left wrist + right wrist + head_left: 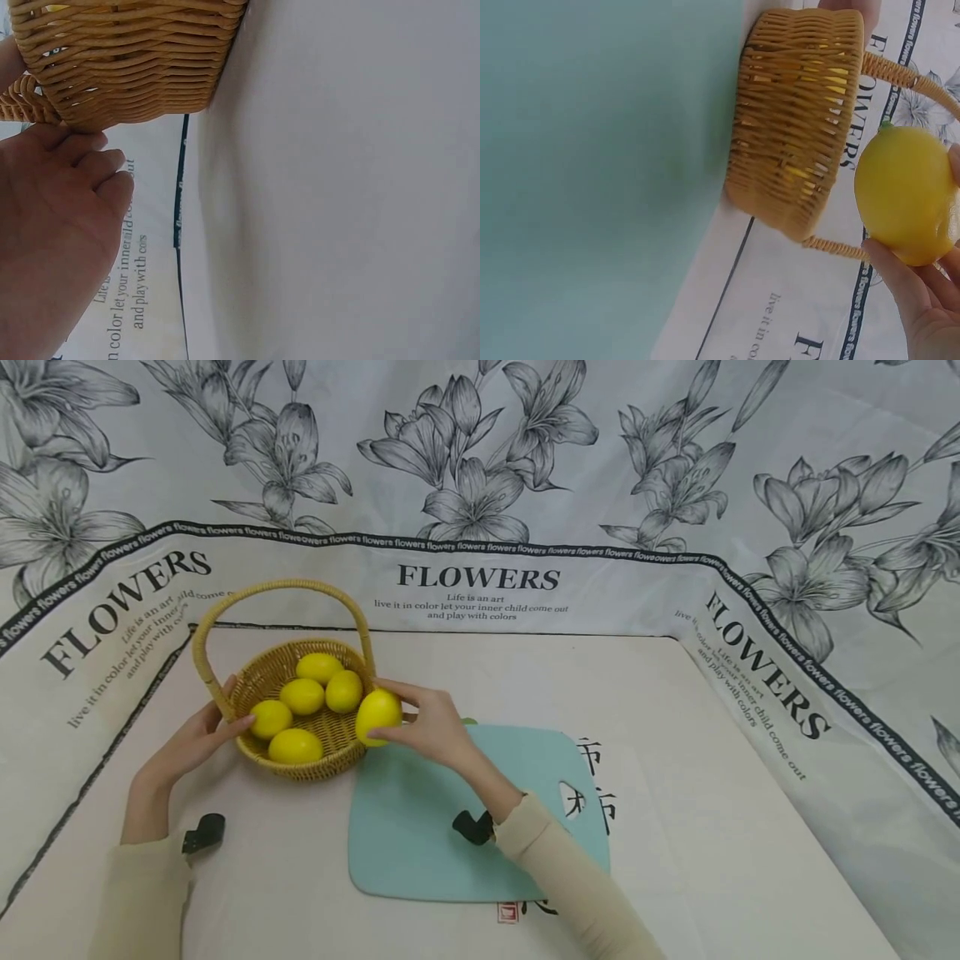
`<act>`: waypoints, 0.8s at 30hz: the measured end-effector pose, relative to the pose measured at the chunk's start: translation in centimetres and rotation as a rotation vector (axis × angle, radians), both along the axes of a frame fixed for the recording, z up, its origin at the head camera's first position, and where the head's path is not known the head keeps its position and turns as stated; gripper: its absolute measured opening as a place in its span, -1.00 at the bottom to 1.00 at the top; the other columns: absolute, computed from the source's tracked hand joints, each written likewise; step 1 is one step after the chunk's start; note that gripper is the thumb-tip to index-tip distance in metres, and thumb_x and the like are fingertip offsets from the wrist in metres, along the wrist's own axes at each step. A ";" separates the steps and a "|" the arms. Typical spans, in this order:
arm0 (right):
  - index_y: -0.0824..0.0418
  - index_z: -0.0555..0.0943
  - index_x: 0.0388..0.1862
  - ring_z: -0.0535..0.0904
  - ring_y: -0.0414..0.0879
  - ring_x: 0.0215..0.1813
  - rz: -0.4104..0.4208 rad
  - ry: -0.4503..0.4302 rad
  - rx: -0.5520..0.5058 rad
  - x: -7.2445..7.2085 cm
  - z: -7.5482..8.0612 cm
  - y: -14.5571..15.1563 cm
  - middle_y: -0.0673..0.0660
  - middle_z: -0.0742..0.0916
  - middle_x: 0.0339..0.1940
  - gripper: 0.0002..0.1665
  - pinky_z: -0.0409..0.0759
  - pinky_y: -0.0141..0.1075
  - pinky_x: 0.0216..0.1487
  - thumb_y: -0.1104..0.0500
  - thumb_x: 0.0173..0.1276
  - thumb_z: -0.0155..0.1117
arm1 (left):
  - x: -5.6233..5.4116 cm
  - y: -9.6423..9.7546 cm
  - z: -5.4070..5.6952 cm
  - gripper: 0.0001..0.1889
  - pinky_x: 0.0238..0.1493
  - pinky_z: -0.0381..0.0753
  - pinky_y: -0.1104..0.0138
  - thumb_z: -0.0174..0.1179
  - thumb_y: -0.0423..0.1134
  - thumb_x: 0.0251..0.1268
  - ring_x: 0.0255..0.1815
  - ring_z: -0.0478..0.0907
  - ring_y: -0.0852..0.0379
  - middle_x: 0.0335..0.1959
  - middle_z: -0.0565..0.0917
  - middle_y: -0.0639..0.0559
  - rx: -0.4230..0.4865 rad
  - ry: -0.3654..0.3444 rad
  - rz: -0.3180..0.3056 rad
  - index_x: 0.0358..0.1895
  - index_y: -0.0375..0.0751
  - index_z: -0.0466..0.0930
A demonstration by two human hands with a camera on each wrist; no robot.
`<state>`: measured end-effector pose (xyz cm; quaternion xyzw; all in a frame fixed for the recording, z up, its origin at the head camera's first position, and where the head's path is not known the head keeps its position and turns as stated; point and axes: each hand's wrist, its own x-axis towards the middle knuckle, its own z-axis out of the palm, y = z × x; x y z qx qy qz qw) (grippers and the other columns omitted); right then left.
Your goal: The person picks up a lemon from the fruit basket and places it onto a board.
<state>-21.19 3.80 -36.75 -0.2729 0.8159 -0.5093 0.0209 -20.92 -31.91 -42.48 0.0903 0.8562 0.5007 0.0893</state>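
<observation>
My right hand [433,725] pinches a yellow lemon [377,714] between thumb and fingers, beside the basket's right rim. In the right wrist view the lemon [904,195] shows a small green tip and is held off the table. My left hand [197,733] grips the left rim of the wicker basket [322,768], thumb on the rim near the handle's base. The left wrist view shows the fingers against the basket's woven side [135,67]. Several lemons [296,747] lie inside the basket, whose tall arched handle [300,585] stands up.
A light blue cutting board [420,835] with a cut-out grip lies right of the basket, under my right forearm. A small green thing [468,721] peeks out behind its far edge. The white tablecloth [712,827] bears printed characters; a flower-patterned cloth [480,452] hangs behind.
</observation>
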 end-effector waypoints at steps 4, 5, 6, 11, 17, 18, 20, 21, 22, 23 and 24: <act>0.18 0.48 0.34 0.46 -0.07 0.30 -0.024 -0.015 0.017 0.1 -0.6 1.0 0.08 0.54 0.32 -0.20 0.57 -0.34 0.08 0.17 0.09 0.54 | 0.1 0.0 0.0 -0.14 0.23 -0.28 -0.45 -0.02 0.01 0.48 0.46 -0.41 -0.46 0.51 -0.35 -0.39 -0.011 -0.002 0.006 0.53 0.03 -0.48; 0.18 0.47 0.34 0.46 -0.07 0.30 -0.028 -0.020 0.018 0.1 -0.7 1.2 0.09 0.54 0.32 -0.20 0.57 -0.34 0.08 0.17 0.08 0.54 | 0.1 0.0 0.0 -0.14 0.23 -0.28 -0.45 -0.02 0.01 0.48 0.46 -0.41 -0.46 0.51 -0.35 -0.39 -0.013 -0.002 0.006 0.53 0.03 -0.48; 0.19 0.47 0.34 0.46 -0.07 0.30 -0.030 -0.028 0.018 0.1 -0.9 1.4 0.09 0.54 0.32 -0.19 0.57 -0.34 0.08 0.18 0.08 0.54 | 0.2 0.0 0.1 -0.14 0.24 -0.28 -0.44 -0.01 0.01 0.48 0.46 -0.41 -0.46 0.51 -0.35 -0.39 -0.013 -0.002 0.007 0.53 0.03 -0.48; 0.19 0.47 0.33 0.49 -0.04 0.28 -0.048 -0.068 0.035 0.0 -1.6 2.2 0.09 0.54 0.31 -0.19 0.58 -0.34 0.06 0.18 0.08 0.55 | 0.1 0.0 0.2 -0.14 0.24 -0.28 -0.44 -0.01 0.00 0.48 0.47 -0.42 -0.45 0.51 -0.35 -0.38 -0.008 0.005 0.002 0.53 0.02 -0.48; 0.20 0.48 0.32 0.49 0.03 0.28 -0.043 -0.053 0.155 -0.7 -2.3 2.5 0.08 0.56 0.29 -0.21 0.52 -0.18 0.18 0.11 0.09 0.54 | 0.0 0.1 0.3 -0.14 0.26 -0.29 -0.42 -0.01 0.00 0.48 0.47 -0.42 -0.44 0.52 -0.35 -0.37 -0.006 0.010 0.003 0.53 0.01 -0.47; 0.20 0.49 0.32 0.49 0.03 0.27 -0.039 -0.055 0.173 -0.8 -2.4 2.5 0.08 0.56 0.29 -0.22 0.50 -0.16 0.21 0.10 0.10 0.54 | 0.0 0.1 0.3 -0.14 0.26 -0.29 -0.42 -0.01 0.00 0.48 0.47 -0.42 -0.43 0.52 -0.36 -0.36 -0.006 0.010 0.003 0.53 0.02 -0.48; 0.19 0.49 0.32 0.50 0.03 0.27 -0.028 -0.072 0.206 -1.1 -2.5 2.5 0.08 0.56 0.29 -0.22 0.47 -0.15 0.24 0.09 0.10 0.54 | -0.1 0.1 0.3 -0.14 0.26 -0.30 -0.42 -0.01 0.00 0.48 0.47 -0.43 -0.42 0.52 -0.36 -0.35 -0.005 0.008 0.003 0.53 0.02 -0.48; 0.19 0.49 0.32 0.50 0.02 0.27 -0.025 -0.082 0.224 -1.2 -2.5 2.4 0.07 0.56 0.29 -0.22 0.46 -0.16 0.25 0.08 0.10 0.54 | -0.1 0.1 0.2 -0.14 0.26 -0.30 -0.42 -0.01 0.00 0.48 0.47 -0.43 -0.41 0.52 -0.36 -0.34 -0.005 0.007 0.002 0.53 0.02 -0.48; 0.18 0.50 0.32 0.50 0.01 0.27 -0.022 -0.095 0.240 -1.4 -2.6 2.4 0.07 0.56 0.29 -0.22 0.46 -0.16 0.25 0.07 0.10 0.54 | -0.1 0.1 0.2 -0.14 0.26 -0.30 -0.42 -0.01 0.00 0.48 0.47 -0.43 -0.41 0.52 -0.36 -0.34 -0.005 0.006 0.003 0.53 0.02 -0.48; 0.17 0.50 0.32 0.49 0.01 0.27 -0.020 -0.106 0.256 -1.5 -2.7 2.4 0.07 0.56 0.29 -0.21 0.46 -0.17 0.26 0.06 0.09 0.54 | -0.1 0.1 0.2 -0.14 0.26 -0.30 -0.42 -0.01 0.00 0.48 0.47 -0.44 -0.41 0.52 -0.36 -0.34 -0.005 0.003 0.004 0.53 0.03 -0.49; 0.16 0.50 0.32 0.49 0.00 0.28 -0.017 -0.118 0.271 -1.6 -2.7 2.3 0.06 0.56 0.30 -0.21 0.45 -0.18 0.26 0.06 0.09 0.54 | 0.0 0.1 0.2 -0.14 0.26 -0.30 -0.42 -0.01 0.00 0.48 0.47 -0.44 -0.41 0.52 -0.36 -0.34 -0.005 0.003 0.004 0.53 0.03 -0.48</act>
